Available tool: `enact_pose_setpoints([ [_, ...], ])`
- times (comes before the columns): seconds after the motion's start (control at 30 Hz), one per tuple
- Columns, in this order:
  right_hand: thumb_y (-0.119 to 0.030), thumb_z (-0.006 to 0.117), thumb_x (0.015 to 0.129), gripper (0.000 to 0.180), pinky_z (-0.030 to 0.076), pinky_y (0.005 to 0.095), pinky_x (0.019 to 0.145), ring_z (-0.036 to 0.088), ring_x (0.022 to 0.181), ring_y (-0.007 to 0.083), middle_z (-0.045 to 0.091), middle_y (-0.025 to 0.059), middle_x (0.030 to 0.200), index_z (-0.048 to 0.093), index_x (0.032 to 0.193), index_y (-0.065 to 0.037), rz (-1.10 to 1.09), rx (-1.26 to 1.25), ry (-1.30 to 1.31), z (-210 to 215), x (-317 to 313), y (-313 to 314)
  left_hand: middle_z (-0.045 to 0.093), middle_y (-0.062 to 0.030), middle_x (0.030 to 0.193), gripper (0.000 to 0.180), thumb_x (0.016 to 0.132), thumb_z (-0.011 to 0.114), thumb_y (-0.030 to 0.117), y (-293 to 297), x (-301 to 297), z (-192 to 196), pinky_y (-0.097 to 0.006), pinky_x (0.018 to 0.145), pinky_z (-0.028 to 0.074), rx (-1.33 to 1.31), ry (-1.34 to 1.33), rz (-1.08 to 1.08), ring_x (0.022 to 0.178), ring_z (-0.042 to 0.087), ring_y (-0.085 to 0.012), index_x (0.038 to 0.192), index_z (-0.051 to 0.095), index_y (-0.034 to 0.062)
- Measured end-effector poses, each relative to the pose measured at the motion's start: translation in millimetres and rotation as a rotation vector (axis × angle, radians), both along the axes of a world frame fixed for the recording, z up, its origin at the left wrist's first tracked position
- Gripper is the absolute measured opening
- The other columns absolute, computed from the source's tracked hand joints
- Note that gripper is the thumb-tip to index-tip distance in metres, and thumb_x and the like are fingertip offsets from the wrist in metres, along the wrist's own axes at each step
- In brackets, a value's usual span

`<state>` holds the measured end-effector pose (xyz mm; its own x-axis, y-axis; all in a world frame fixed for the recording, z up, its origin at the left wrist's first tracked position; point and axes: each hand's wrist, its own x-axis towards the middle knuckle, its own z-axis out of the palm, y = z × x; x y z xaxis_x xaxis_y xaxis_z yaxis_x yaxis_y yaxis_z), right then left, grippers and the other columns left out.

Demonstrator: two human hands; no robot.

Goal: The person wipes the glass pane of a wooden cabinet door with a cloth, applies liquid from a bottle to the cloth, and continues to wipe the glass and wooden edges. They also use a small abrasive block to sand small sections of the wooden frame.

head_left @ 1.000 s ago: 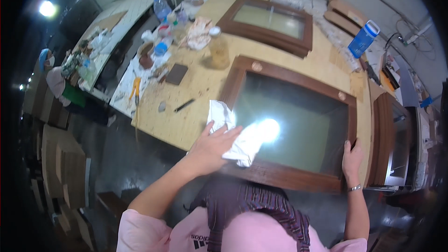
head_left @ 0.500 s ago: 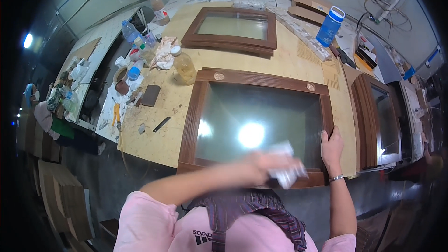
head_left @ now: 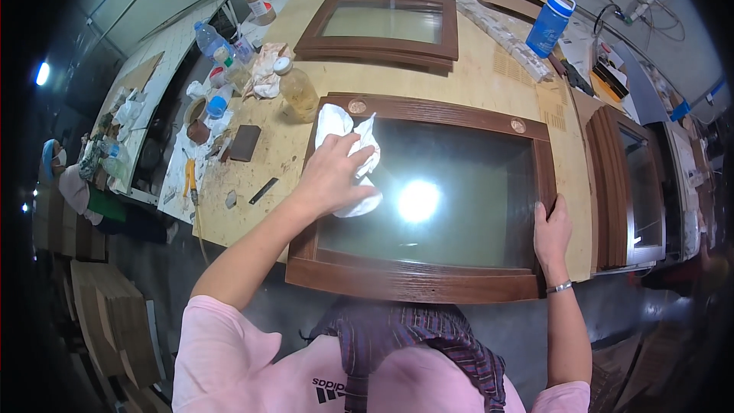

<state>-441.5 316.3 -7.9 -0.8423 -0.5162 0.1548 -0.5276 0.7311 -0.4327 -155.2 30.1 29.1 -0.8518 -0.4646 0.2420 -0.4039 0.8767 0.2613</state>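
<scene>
The left hand lies palm down on a crumpled white cloth, fingers spread and curled over it, pressing it flat against the glass pane of a brown wooden window frame. The cloth sits at the far left corner of that frame, part of it lapping over the wood of the frame's left rail and part bunched under the palm, so the hand is closed loosely over the cloth rather than pinching it.

The right hand grips the frame's right rail near its near corner: the fingers wrap over the outer edge and the thumb rests on the top face, a closed hold on the wood. A thin bracelet circles that wrist.

The frame lies flat on a plywood worktable, its near edge overhanging toward the person. A bright light reflects in the middle of the pane. Just beyond the frame's far left corner stands a clear plastic bottle of yellowish liquid. Farther across the table from the frame lies a second, smaller wooden frame, and a blue bottle stands past the frame's far right corner.
</scene>
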Motion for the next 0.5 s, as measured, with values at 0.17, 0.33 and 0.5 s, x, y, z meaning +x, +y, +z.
enact_pose_setpoints([
  [0.17,-0.024,0.061,0.093,0.051,0.049,0.0494,0.088,0.061,0.102,0.0491,0.064,0.0345,0.107,0.051,0.129,0.011,0.009,-0.02,0.047,-11.0,-6.7,4.8,0.063,-0.0158,0.127,0.047,0.075,0.08,0.023,-0.4,-4.1,2.4,-0.042,0.096,0.05,-0.014,-0.048,0.054,0.11,0.059,-0.0345,0.12,0.07,0.0101],
  [0.33,-0.023,0.061,0.093,0.047,0.049,0.0503,0.086,0.061,0.099,0.05,0.064,0.0346,0.104,0.053,0.124,0.011,0.021,-0.069,0.063,-10.2,-4.9,2.4,0.063,-0.0163,0.128,0.044,0.076,0.078,0.018,-9.6,-8.8,0.0,-0.043,0.095,0.051,-0.036,-0.184,0.052,0.109,0.06,-0.0345,0.118,0.071,0.01],
  [0.5,-0.021,0.061,0.093,0.05,0.049,0.0496,0.089,0.061,0.102,0.0482,0.063,0.0343,0.11,0.05,0.128,0.013,0.012,-0.003,-0.003,-3.9,-4.0,-0.3,0.062,-0.0161,0.129,0.043,0.076,0.078,0.024,-3.2,-9.6,10.8,-0.043,0.095,0.051,0.074,-0.155,0.08,0.109,0.06,-0.0347,0.117,0.071,0.0099],
])
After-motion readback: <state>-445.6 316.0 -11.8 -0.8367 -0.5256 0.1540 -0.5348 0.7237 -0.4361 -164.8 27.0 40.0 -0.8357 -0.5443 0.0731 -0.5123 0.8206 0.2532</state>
